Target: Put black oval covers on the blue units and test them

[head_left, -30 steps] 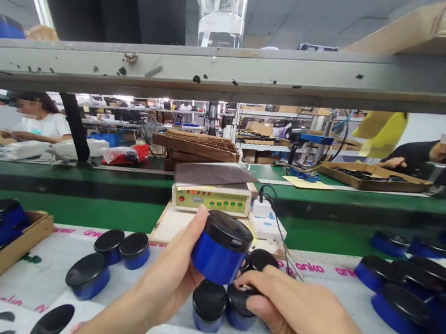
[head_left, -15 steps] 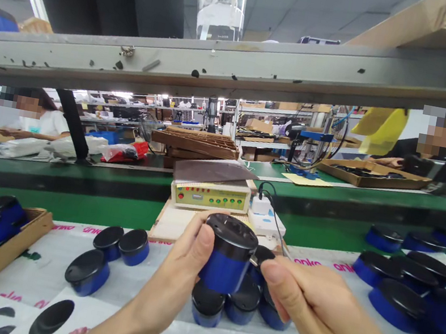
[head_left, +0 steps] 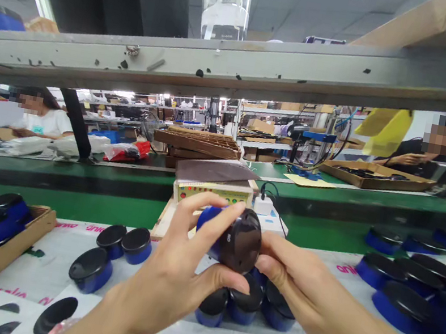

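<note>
A short blue cylinder with a glossy black end (head_left: 241,240) is in my left hand (head_left: 170,270). My left fingers go over its top and the thumb lies under it, so the black end is turned toward me and to the right. A small light marking shows on its black band. My right hand (head_left: 302,276) is at the right edge of the black end, its thumb and forefinger pinched together; what lies between them is hidden. Below my hands, several similar blue cylinders with black tops (head_left: 245,300) stand close together on the white sheeting (head_left: 137,313).
A box (head_left: 32,231) of blue-and-black cylinders is at the left, and several more (head_left: 401,305) stand at the right. Ahead are a control unit (head_left: 218,192), a white plug adapter (head_left: 263,204) and the green belt (head_left: 130,205). A shelf beam (head_left: 240,69) crosses above. Two people sit beyond.
My left hand has tipped the cylinder from upright to lying sideways, turning its black end toward me. My right hand has moved slightly left, against that end's edge.
</note>
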The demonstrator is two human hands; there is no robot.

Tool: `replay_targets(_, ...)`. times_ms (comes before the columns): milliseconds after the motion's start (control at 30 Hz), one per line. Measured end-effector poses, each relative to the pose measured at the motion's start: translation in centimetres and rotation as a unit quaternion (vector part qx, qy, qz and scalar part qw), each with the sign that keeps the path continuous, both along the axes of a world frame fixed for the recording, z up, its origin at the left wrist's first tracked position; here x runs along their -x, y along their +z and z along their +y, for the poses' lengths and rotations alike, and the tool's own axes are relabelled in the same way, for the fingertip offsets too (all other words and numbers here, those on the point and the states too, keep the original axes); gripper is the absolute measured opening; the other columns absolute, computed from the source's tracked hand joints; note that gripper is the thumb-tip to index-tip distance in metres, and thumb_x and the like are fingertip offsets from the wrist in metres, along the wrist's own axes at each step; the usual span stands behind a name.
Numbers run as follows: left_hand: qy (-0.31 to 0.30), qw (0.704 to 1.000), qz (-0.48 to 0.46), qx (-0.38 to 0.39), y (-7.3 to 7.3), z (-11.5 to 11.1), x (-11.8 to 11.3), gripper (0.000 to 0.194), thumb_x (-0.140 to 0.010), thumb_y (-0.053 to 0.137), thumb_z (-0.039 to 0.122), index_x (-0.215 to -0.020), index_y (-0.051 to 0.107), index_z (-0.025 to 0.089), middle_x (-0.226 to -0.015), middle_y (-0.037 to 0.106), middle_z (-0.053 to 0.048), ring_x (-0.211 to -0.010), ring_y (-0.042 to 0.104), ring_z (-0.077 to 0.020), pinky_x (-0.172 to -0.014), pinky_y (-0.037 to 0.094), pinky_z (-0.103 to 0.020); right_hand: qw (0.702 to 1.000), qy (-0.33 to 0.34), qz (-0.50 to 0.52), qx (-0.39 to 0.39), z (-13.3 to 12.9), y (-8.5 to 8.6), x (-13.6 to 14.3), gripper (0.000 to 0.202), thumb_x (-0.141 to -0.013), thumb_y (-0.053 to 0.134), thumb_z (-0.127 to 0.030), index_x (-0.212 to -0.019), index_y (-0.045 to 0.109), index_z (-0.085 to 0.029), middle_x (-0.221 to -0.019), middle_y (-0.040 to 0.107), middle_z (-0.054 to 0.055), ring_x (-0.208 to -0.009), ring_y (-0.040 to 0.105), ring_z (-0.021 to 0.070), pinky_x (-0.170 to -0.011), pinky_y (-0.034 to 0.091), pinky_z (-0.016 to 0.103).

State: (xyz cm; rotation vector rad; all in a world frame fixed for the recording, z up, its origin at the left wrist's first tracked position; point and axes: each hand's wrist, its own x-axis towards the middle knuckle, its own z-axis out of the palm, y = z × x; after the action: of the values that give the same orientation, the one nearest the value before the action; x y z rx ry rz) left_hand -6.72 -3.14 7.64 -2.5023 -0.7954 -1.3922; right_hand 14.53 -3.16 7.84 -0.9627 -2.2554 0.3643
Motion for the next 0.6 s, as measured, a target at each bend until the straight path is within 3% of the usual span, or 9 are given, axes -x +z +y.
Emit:
replay_targets(100, 0.003, 0.985, 0.054, -0.162, 0.5, 0.0, 0.1, 0.042, -0.082, 0.066, 0.018, -0.120, 0.051, 0.014, -0.113, 0.042, -0.008, -0.118, 0.043, -0.0226, -0.103, 0.043, -0.037, 0.999, 0.033, 0.005, -0.005, 1.2, -0.6, 0.1, 0.017, -0.097, 0.035, -0.029, -0.092, 0.049, -0.022, -0.087, 0.059, 0.003, -0.073, 0.055, 0.0153, -0.066, 0.046, 0.026)
replay_targets(200, -0.019, 0.967, 0.089, -0.238, 1.0, -0.4, 0.0, 0.024, -0.078, 0.063, 0.000, -0.098, 0.060, 0.012, -0.106, 0.041, -0.005, -0.123, 0.038, -0.0247, -0.104, 0.042, -0.039, 0.998, 0.063, 0.010, -0.015, 1.7, -1.1, 0.2, 0.014, -0.097, 0.033, -0.026, -0.095, 0.046, -0.023, -0.093, 0.058, 0.003, -0.080, 0.055, 0.0155, -0.073, 0.047, 0.027)
replay_targets(300, -0.012, 0.961, 0.125, -0.248, 1.4, -0.7, -0.2, 0.016, -0.079, 0.061, 0.001, -0.089, 0.062, 0.013, -0.102, 0.039, -0.005, -0.120, 0.038, -0.0237, -0.103, 0.044, -0.038, 0.997, 0.073, 0.002, -0.021, 1.8, -1.3, 0.2, 0.012, -0.097, 0.033, -0.025, -0.095, 0.044, -0.023, -0.093, 0.057, 0.003, -0.082, 0.055, 0.0158, -0.074, 0.046, 0.028)
replay_targets(467, 0.000, 0.961, 0.137, -0.242, 1.1, -0.3, 0.0, 0.016, -0.084, 0.052, 0.000, -0.088, 0.061, 0.012, -0.100, 0.039, -0.005, -0.097, 0.046, -0.0152, -0.101, 0.043, -0.042, 0.996, 0.068, -0.010, -0.053, 2.0, -1.7, 0.3, 0.006, -0.094, 0.042, -0.023, -0.099, 0.045, -0.023, -0.090, 0.056, 0.002, -0.079, 0.056, 0.0149, -0.067, 0.045, 0.025)
replay_targets(533, -0.003, 0.969, 0.119, -0.217, 0.7, -0.1, 0.2, 0.015, -0.084, 0.052, 0.001, -0.087, 0.060, 0.014, -0.099, 0.037, -0.005, -0.099, 0.046, -0.0162, -0.102, 0.042, -0.043, 0.995, 0.060, -0.001, -0.084, 2.1, -1.8, 0.4, 0.004, -0.094, 0.044, -0.025, -0.095, 0.046, -0.021, -0.086, 0.056, 0.001, -0.073, 0.054, 0.0134, -0.063, 0.043, 0.024)
replay_targets(600, 0.001, 0.985, 0.098, -0.145, 0.4, -0.2, 0.5, 0.017, -0.085, 0.057, 0.010, -0.101, 0.058, 0.017, -0.101, 0.037, -0.005, -0.107, 0.044, -0.0191, -0.099, 0.044, -0.039, 0.990, 0.057, -0.002, -0.126, 2.2, -2.0, 0.4, 0.010, -0.095, 0.043, -0.026, -0.088, 0.047, -0.020, -0.078, 0.054, 0.000, -0.065, 0.050, 0.0121, -0.058, 0.040, 0.023)
